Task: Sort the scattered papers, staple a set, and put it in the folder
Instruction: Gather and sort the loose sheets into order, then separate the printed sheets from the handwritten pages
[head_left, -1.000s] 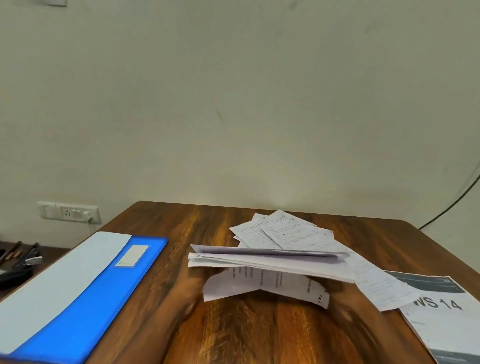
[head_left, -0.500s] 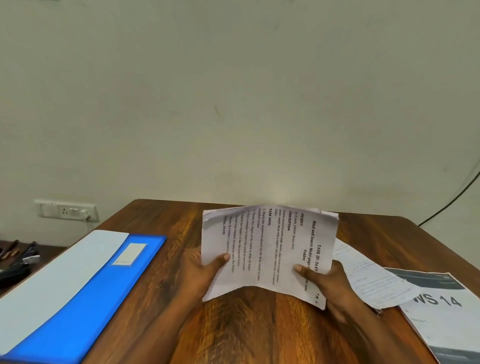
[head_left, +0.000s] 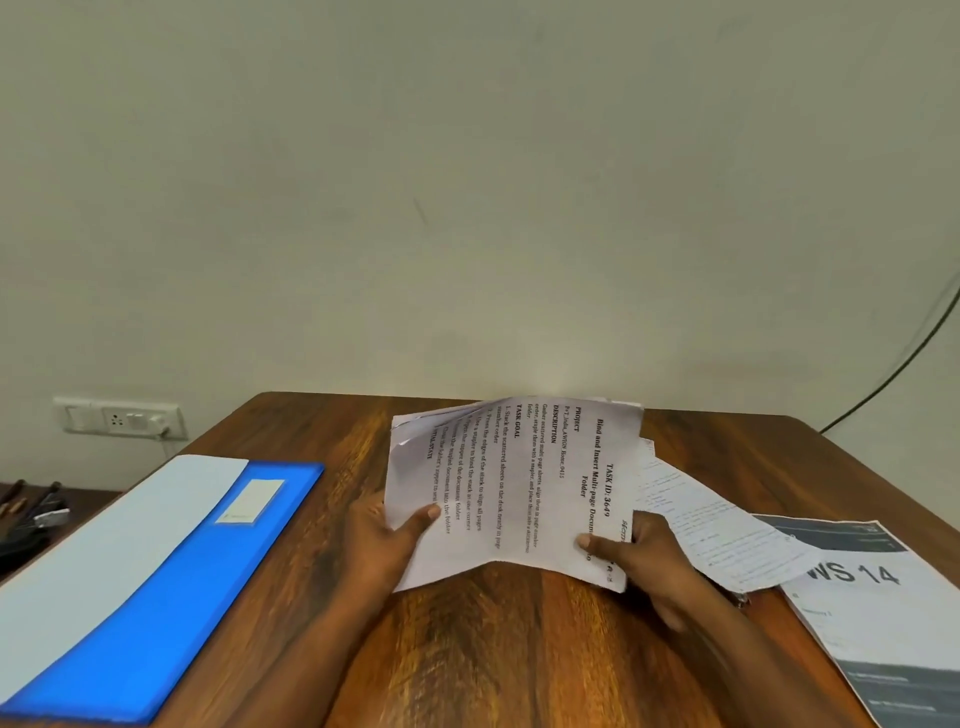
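From the head view, a wooden desk (head_left: 519, 649) stands against a plain wall. On its left side lies a blue folder (head_left: 171, 597), closed and flat, with a pale sheet (head_left: 104, 545) laid along its left half and a small label (head_left: 249, 501) near its far end. A wall socket (head_left: 119, 420) sits behind it, and some dark tools, too small to identify, lie at the far left edge. At the right, a printed booklet (head_left: 883, 613) marked "WS 14" lies flat, with a loose handwritten page (head_left: 711, 530) overlapping its near corner. A dark cable (head_left: 893, 369) runs down the wall at the right.

The stack of papers (head_left: 519, 483) is held up off the desk at centre, tilted toward the camera. Its printed lines run sideways, the title end to the right, and its sheets fan apart at the upper left corner.

The left hand (head_left: 387, 540) grips the stack's lower left edge, thumb on the front face. The right hand (head_left: 639, 561) grips the lower right edge, thumb likewise on the front. The hands are apart, with the stack spanning between them.
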